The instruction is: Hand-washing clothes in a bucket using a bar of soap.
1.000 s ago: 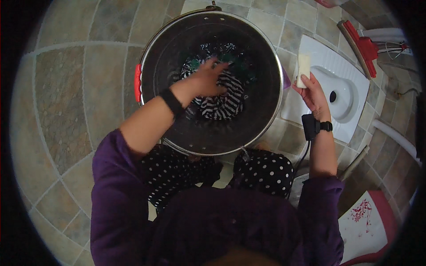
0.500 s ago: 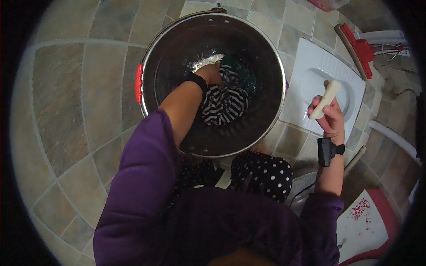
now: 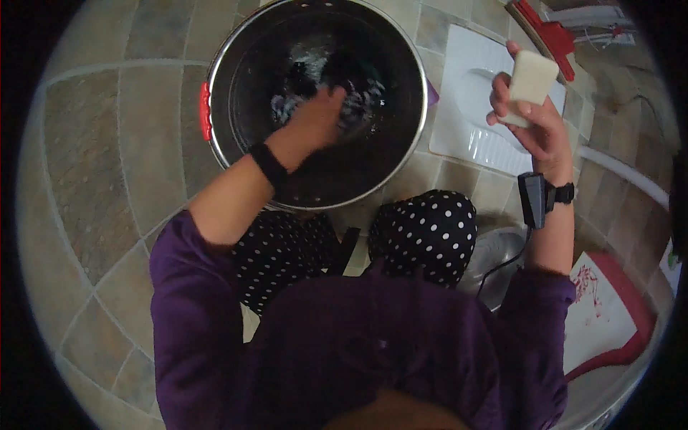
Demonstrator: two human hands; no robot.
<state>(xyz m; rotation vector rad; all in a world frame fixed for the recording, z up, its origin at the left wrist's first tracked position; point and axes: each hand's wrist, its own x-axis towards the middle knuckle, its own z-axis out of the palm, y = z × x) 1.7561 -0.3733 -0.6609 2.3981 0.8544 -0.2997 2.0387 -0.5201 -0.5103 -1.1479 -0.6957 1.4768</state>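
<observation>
A large dark pot [image 3: 400, 132] with a metal rim and a red grip stands on the floor, holding water. My left hand [image 3: 313, 122], a black band at its wrist, reaches into the pot and is smeared by motion, so its fingers cannot be made out. Beside its fingertips, rippling water partly hides a black-and-white striped cloth [image 3: 356, 107]. To the right of the pot, my right hand [image 3: 546, 132] is raised with a cream bar of soap [image 3: 534, 77] gripped between thumb and fingers. A small black device [image 3: 532, 201] is strapped to that wrist.
A white squat toilet [image 3: 459, 107] is set in the tiled floor right of the pot, with a red squeegee-like tool [image 3: 552, 39] behind it. By my right knee sits a metal basin [image 3: 494, 251]. A white-and-red printed object [image 3: 602, 315] stands at lower right.
My left hand has lifted from the striped cloth, which now shows less through the disturbed water. My right hand has risen and turned the soap so its broad face shows. The view has shifted.
</observation>
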